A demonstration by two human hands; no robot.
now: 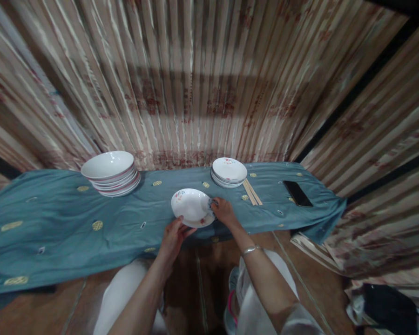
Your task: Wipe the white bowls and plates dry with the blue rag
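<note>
Two white-clad legs nearest cam, brown floor btwn them, plus a light-blue item w/ pink trim down by the R leg (can't ID it). Both forearms reach fwd over the near table edge; silver bracelet on R wrist. L hand: gripping the white plate at its near-left rim, thumb on top, other fingers under the near edge. R hand: fingers bent around a small blue-and-white patterned piece, at the plate's right rim (looks like bunched cloth, too small to be sure). Plate is roughly mid-table near the front edge, inner face up, floral print at upper left and lower right; can't tell if it touches the table. Teal tablecloth w/ yellow motifs underneath. Beyond the R hand, to the right: light wooden chopsticks, then a dark phone lying flat. Farther back: stacked floral plates just beside the chopsticks; stacked white bowls at left, well apart from them. Bkgd: pleated floral curtain behind the table.
</note>
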